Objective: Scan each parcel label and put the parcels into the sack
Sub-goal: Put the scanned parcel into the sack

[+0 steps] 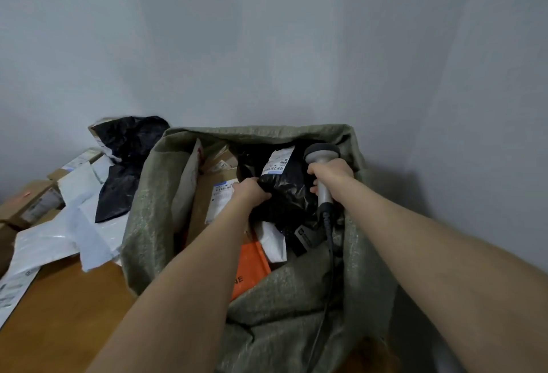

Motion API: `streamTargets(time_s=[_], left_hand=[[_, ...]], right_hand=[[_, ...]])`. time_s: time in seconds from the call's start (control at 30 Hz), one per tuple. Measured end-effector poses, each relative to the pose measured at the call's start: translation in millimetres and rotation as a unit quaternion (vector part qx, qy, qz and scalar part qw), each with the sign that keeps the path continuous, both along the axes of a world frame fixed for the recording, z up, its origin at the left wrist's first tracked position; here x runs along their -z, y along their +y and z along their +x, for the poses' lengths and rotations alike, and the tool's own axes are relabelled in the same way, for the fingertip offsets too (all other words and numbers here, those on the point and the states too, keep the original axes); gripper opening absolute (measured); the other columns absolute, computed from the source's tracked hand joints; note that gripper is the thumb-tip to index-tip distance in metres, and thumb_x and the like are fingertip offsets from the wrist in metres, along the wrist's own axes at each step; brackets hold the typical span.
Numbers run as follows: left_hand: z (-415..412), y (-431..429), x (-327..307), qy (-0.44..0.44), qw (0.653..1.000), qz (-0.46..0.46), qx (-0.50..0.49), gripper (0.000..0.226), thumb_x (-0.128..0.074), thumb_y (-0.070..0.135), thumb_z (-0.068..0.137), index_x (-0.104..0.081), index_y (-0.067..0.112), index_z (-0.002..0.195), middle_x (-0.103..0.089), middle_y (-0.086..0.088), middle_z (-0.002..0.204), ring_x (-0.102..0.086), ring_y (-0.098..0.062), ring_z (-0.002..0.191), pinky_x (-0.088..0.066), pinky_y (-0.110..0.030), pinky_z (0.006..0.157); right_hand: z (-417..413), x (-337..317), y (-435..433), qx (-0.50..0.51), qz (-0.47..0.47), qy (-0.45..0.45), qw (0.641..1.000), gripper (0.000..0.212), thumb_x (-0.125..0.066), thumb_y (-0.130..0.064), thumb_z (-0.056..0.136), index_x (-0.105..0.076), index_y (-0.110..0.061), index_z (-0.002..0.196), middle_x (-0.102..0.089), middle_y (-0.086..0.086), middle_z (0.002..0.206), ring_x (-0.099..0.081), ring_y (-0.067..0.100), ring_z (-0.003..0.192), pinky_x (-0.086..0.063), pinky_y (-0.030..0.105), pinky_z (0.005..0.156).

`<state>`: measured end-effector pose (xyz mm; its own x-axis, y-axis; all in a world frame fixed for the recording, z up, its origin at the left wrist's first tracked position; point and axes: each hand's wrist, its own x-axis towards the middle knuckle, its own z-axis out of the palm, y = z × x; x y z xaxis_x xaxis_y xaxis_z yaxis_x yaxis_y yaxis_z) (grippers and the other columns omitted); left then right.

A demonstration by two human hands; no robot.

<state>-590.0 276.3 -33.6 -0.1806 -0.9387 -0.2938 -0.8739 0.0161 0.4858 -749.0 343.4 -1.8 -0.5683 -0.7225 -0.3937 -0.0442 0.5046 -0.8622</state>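
Observation:
An open grey-green woven sack [148, 194] stands against the wall, filled with parcels. Inside its mouth my left hand [252, 191] grips the edge of a black plastic parcel [284, 191] with a white label facing up. My right hand [332, 176] holds the handle of a grey barcode scanner [321, 154], its head up beside the label and its black cable trailing down over the sack. Under the black parcel lie a brown carton [207, 203] with a label, an orange mailer [252, 265] and a white mailer [274, 242].
On the wooden table [68, 313] to the left lies a pile of parcels: white mailers [59, 239], a black bag [124, 165] and brown cartons [26, 203]. A plain grey wall rises right behind the sack and the pile.

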Motion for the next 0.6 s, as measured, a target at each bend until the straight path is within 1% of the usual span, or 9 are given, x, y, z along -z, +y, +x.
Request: streamTargets(time_s=[0.1, 0.17, 0.2, 0.23, 0.3, 0.37, 0.43, 0.5, 0.6], left_hand=[[8.8, 1.9, -19.3, 0.011, 1.0, 0.001, 0.006, 0.068, -0.069, 0.032, 0.086, -0.039, 0.017, 0.145, -0.047, -0.012, 0.142, -0.042, -0.03, 0.132, -0.038, -0.037, 0.107], [16.9, 7.1, -29.8, -0.002, 1.0, -0.018, 0.02, 0.063, -0.068, 0.031, 0.087, -0.042, 0.017, 0.144, -0.049, -0.01, 0.141, -0.047, -0.028, 0.129, -0.041, -0.034, 0.102], [22.3, 9.2, -33.4, -0.005, 0.999, -0.036, 0.02, 0.06, -0.067, 0.031, 0.088, -0.045, 0.016, 0.142, -0.05, -0.01, 0.14, -0.048, -0.027, 0.127, -0.042, -0.034, 0.101], [29.1, 11.9, -36.5, -0.009, 0.998, -0.053, 0.015, 0.058, -0.066, 0.033, 0.088, -0.047, 0.017, 0.14, -0.05, -0.012, 0.139, -0.048, -0.028, 0.126, -0.043, -0.035, 0.102], [45.4, 16.4, -42.5, -0.036, 0.994, -0.098, -0.009, 0.056, -0.064, 0.036, 0.088, -0.046, 0.02, 0.139, -0.043, -0.016, 0.141, -0.043, -0.033, 0.127, -0.041, -0.043, 0.104], [65.9, 22.3, -47.2, -0.084, 0.985, -0.149, -0.032, 0.058, -0.06, 0.036, 0.089, -0.039, 0.022, 0.142, -0.034, -0.018, 0.145, -0.034, -0.037, 0.133, -0.033, -0.048, 0.109], [89.8, 30.0, -49.4, -0.108, 0.973, -0.192, -0.063, 0.066, -0.058, 0.038, 0.089, -0.029, 0.024, 0.146, -0.028, -0.019, 0.148, -0.026, -0.038, 0.137, -0.026, -0.051, 0.11], [115.8, 35.0, -47.0, -0.124, 0.966, -0.199, -0.107, 0.081, -0.062, 0.04, 0.087, -0.016, 0.024, 0.151, -0.021, -0.02, 0.152, -0.017, -0.037, 0.141, -0.02, -0.053, 0.111], [155.4, 37.1, -38.2, -0.126, 0.964, -0.136, -0.191, 0.108, -0.071, 0.048, 0.08, 0.004, 0.019, 0.153, -0.008, -0.021, 0.157, -0.007, -0.037, 0.145, -0.018, -0.058, 0.111]], right_hand=[[5.0, -11.8, 5.0, 0.003, -0.016, -0.006, 1.0, 0.018, -0.068, -0.015, 0.083, -0.061, -0.001, 0.092, -0.066, 0.013, 0.074, -0.064, 0.025, 0.052, -0.061, 0.041, 0.073], [10.6, -20.3, 10.5, 0.005, -0.021, -0.013, 1.0, 0.018, -0.067, -0.016, 0.083, -0.062, -0.001, 0.089, -0.065, 0.012, 0.065, -0.064, 0.024, 0.053, -0.061, 0.042, 0.076], [13.6, -24.0, 14.3, 0.006, -0.021, -0.006, 1.0, 0.021, -0.068, -0.019, 0.082, -0.062, -0.001, 0.09, -0.066, 0.011, 0.068, -0.066, 0.024, 0.057, -0.061, 0.042, 0.079], [16.2, -27.3, 18.5, 0.008, -0.021, 0.013, 1.0, 0.028, -0.069, -0.024, 0.079, -0.063, -0.002, 0.096, -0.069, 0.01, 0.078, -0.068, 0.025, 0.067, -0.06, 0.042, 0.082], [18.9, -32.7, 28.7, 0.015, 0.001, 0.096, 0.995, 0.047, -0.067, -0.037, 0.077, -0.061, -0.008, 0.113, -0.066, 0.007, 0.107, -0.066, 0.029, 0.097, -0.054, 0.041, 0.091], [21.3, -34.5, 43.4, 0.028, 0.044, 0.2, 0.978, 0.061, -0.062, -0.049, 0.079, -0.057, -0.014, 0.128, -0.055, 0.009, 0.132, -0.052, 0.033, 0.122, -0.047, 0.042, 0.1], [21.0, -29.8, 58.1, 0.034, 0.081, 0.263, 0.961, 0.069, -0.059, -0.054, 0.081, -0.052, -0.013, 0.137, -0.042, 0.012, 0.144, -0.039, 0.036, 0.133, -0.039, 0.047, 0.108], [20.6, -20.6, 68.3, 0.031, 0.114, 0.266, 0.957, 0.074, -0.06, -0.053, 0.083, -0.046, -0.011, 0.142, -0.035, 0.013, 0.15, -0.03, 0.039, 0.138, -0.03, 0.052, 0.113], [23.4, -1.6, 75.8, 0.021, 0.154, 0.217, 0.964, 0.082, -0.064, -0.052, 0.082, -0.039, -0.008, 0.147, -0.024, 0.015, 0.156, -0.019, 0.044, 0.143, -0.021, 0.058, 0.116]])
